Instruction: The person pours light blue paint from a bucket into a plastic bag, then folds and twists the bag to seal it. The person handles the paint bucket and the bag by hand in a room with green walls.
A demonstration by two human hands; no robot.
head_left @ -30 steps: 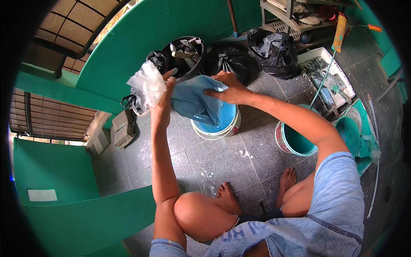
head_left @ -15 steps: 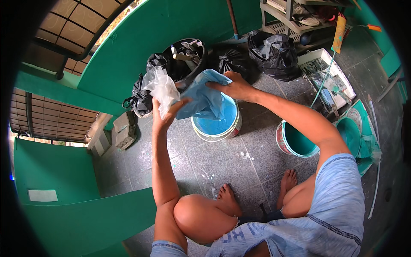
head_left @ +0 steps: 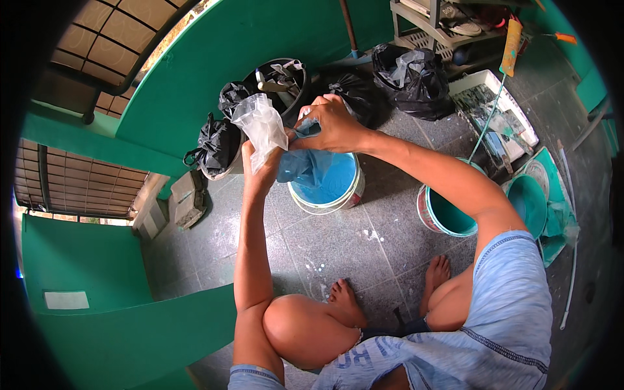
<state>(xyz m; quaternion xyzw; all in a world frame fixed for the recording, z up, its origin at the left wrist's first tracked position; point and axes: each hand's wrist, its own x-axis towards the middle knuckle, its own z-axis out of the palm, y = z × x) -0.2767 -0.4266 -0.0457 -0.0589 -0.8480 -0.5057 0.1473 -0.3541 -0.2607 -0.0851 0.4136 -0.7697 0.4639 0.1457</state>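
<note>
"What do the hands hold?"
"Left hand [head_left: 263, 171] grips crinkled, translucent plastic [head_left: 260, 123]; right hand [head_left: 336, 125] pinches limp blue film [head_left: 302, 169]."
"Where's the film?"
"Bunched between both hands, hanging near a round bucket [head_left: 325, 209], smooth blue paint [head_left: 328, 187] inside."

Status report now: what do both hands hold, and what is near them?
Left hand gripping whitish plastic bag. Right hand pinching bluish plastic bag. Bucket, blue inside, partly hidden behind it. Black bin beyond hands.

Crumpled clear plastic [head_left: 259, 125] beside a wrinkled blue bag [head_left: 303, 169], partly over a bucket [head_left: 357, 196] of blue liquid [head_left: 333, 184].
</note>
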